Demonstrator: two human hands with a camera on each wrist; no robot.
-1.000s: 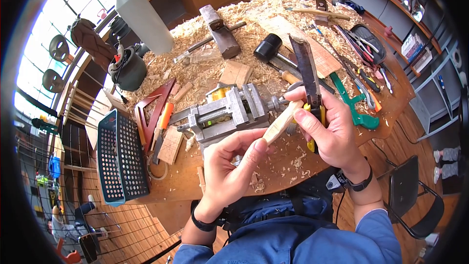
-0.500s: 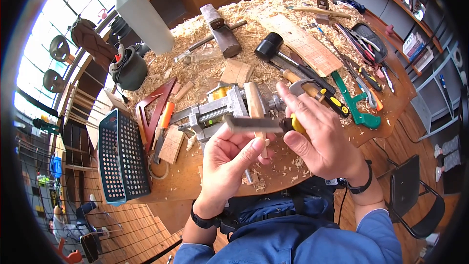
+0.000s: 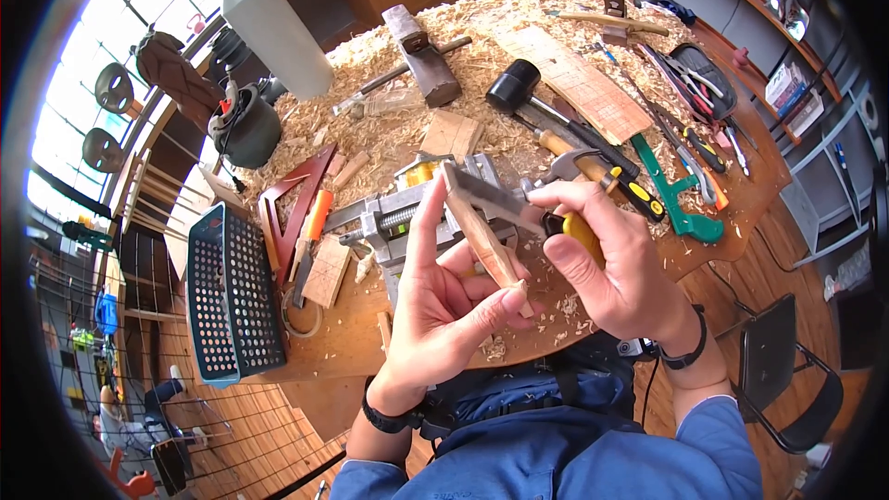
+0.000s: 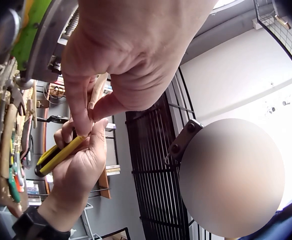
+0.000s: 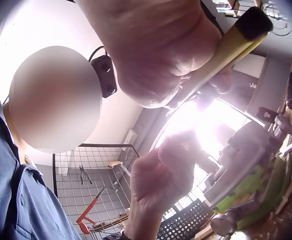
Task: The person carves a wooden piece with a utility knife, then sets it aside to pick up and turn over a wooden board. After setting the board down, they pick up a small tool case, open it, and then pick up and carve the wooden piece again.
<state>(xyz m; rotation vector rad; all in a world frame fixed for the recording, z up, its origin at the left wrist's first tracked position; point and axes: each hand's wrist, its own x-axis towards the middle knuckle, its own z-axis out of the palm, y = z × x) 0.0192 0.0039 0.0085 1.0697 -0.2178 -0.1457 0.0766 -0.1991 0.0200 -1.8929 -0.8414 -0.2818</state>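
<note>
A pale, whittled wooden stick (image 3: pixel 488 250) slants across my left hand (image 3: pixel 435 338), its lower end pinched by the thumb and fingers. The left index finger stretches up along the stick toward its upper end. My right hand (image 3: pixel 616 268) grips the yellow-and-black handle of a knife (image 3: pixel 582 233). The broad blade points up and to the left, and its end overlaps the top part of the stick in the head view. In the left wrist view the knife handle (image 4: pixel 63 156) crosses the right palm, close below the left fingertips. Glare washes out the blade in the right wrist view.
Beneath the hands, a metal vise (image 3: pixel 384 222) stands on the shaving-strewn workbench (image 3: pixel 343 343). A black mallet (image 3: pixel 512 86), a hammer (image 3: pixel 593 167) and a green-handled saw (image 3: pixel 690 222) lie to the right. At left are a perforated basket (image 3: pixel 208 292) and an orange-handled knife (image 3: pixel 317 218).
The right hand has let go of the stick and swung the knife from upright to leftward, blade over the stick. The left hand has turned the stick, so its top now leans left.
</note>
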